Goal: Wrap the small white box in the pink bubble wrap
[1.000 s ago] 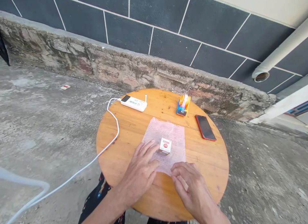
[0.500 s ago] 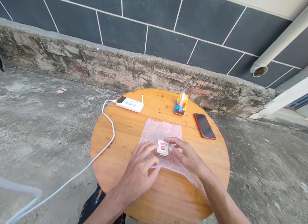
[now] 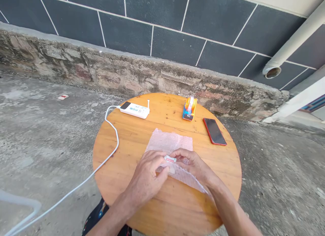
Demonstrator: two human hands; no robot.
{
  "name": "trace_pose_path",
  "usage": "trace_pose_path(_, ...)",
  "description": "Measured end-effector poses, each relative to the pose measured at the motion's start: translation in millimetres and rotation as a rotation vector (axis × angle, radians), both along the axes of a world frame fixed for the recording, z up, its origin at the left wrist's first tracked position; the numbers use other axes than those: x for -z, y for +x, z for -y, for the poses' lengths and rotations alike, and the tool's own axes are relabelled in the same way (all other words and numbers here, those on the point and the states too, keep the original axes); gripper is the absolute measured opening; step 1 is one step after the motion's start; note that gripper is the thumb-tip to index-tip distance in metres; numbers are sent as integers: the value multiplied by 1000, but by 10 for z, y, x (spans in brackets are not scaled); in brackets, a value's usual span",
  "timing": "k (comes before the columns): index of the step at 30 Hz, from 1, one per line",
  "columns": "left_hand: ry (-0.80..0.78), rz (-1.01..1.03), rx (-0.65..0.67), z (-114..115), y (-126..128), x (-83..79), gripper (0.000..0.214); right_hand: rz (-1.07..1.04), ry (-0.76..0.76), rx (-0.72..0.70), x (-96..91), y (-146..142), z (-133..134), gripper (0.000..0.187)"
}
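A pink sheet of bubble wrap (image 3: 170,139) lies on the round wooden table (image 3: 132,141). On it sits a small white box (image 3: 170,159) with red print, of which only the far strip shows. The near part of the wrap is lifted over the rest of the box. My left hand (image 3: 149,171) is at the box's left side, its fingers curled and its thumb on the raised wrap. From the right, my right hand (image 3: 194,165) pinches the raised wrap beside the box. Its fingertips are partly hidden.
Toward the back left lies a white power bank (image 3: 135,110) with a white cable (image 3: 116,134) trailing off the table. A tape dispenser (image 3: 189,109) stands at the back, and a red-edged phone (image 3: 214,132) lies on the right. A stone-based wall (image 3: 122,73) runs behind.
The near edge of the bubble wrap has come up over the box, covering most of its printed top. Both hands have closed in on the wrap. The view has shifted slightly.
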State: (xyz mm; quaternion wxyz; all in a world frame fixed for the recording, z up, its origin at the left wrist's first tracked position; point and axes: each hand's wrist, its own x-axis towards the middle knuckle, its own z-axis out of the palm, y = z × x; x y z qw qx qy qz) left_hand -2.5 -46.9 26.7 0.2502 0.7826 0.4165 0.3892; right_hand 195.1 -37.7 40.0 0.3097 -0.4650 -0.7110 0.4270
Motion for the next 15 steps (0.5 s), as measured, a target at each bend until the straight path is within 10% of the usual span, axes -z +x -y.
trace_pose_path(15,-272,9,-20,-42,24,-47,13,-127,-170,53,-30,106,62,33)
